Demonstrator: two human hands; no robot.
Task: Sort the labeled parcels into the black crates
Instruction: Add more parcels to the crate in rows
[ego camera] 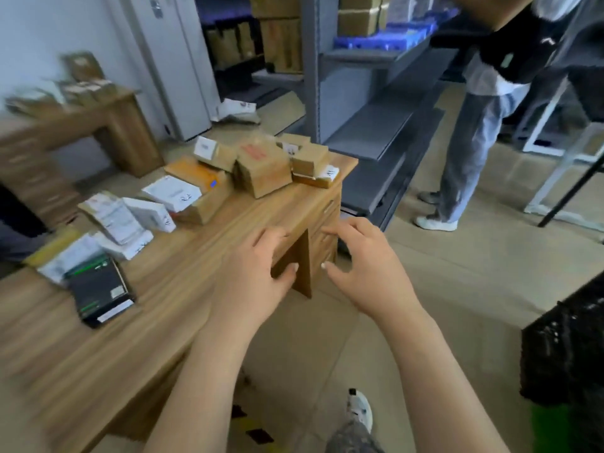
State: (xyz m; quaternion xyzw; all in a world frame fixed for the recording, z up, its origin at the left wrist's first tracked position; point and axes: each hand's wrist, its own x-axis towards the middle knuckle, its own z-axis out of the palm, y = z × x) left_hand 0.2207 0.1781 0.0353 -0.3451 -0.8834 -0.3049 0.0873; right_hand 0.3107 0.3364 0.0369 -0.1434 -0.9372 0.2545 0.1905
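Several labeled parcels lie along the wooden table (170,289): brown cardboard boxes (264,168) at the far end, white boxes (171,192) in the middle, and a black box (99,289) nearer to me. My left hand (261,273) and my right hand (362,263) hover side by side over the table's right edge, fingers loosely curved, holding nothing. A black crate (568,351) stands on the floor at the right edge of the view, partly cut off.
Another person (483,109) stands at the right by grey metal shelving (376,103) stacked with cardboard boxes. A second wooden desk (114,119) with parcels is at the back left. My foot (359,410) is on the tan floor below.
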